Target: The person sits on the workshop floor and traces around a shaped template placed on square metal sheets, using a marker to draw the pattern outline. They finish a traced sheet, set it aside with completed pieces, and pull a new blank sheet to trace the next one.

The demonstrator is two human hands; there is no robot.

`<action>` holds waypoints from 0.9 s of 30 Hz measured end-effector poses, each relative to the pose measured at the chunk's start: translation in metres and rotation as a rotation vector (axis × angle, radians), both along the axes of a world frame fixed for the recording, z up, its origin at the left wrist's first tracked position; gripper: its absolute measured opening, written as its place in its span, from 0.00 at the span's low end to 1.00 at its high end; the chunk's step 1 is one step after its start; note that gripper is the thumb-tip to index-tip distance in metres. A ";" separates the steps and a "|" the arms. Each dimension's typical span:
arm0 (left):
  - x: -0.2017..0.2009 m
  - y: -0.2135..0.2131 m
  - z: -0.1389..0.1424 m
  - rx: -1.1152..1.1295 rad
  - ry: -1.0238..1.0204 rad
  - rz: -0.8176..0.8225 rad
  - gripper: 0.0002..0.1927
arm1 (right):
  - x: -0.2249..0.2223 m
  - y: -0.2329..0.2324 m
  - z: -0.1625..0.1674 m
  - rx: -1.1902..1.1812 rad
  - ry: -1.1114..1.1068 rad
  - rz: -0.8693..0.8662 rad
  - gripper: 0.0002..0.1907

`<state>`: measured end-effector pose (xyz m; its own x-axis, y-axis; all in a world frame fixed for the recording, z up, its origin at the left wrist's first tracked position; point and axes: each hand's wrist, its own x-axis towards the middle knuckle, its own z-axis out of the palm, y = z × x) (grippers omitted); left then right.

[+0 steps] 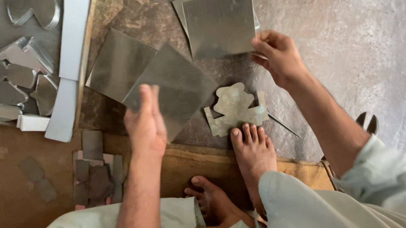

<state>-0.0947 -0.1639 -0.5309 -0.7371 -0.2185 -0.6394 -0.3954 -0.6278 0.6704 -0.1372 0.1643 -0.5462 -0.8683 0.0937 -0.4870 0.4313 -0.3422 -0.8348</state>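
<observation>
Our left hand (145,122) pinches a square metal sheet (171,87) at centre, our right hand (276,57) grips a stacked sheet (221,22) at one o'clock; sharp edges could cut our fingers

Dull grey metal sheets (221,21); rough stone floor (362,23).

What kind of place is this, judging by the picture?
Probably a small sheet-metal workshop where work is done on the floor. The left hand holds a square metal sheet, the right hand touches a stack of sheets, and cut metal shapes lie beside a shaped cutout under the foot.
</observation>
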 end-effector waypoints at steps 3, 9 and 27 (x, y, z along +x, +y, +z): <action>-0.002 0.009 -0.008 -0.064 0.090 -0.176 0.25 | 0.031 -0.007 0.013 -0.024 0.020 0.083 0.09; -0.002 0.015 -0.019 -0.122 0.152 -0.296 0.23 | 0.022 -0.038 0.022 0.323 0.048 0.234 0.20; -0.009 0.000 -0.019 -0.009 0.148 -0.284 0.17 | -0.025 0.036 0.037 0.465 0.223 0.128 0.16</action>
<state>-0.1039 -0.1639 -0.5503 -0.8546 0.0042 -0.5193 -0.4516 -0.4997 0.7391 -0.1624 0.2000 -0.5091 -0.9646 0.1427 -0.2217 0.2402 0.1296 -0.9620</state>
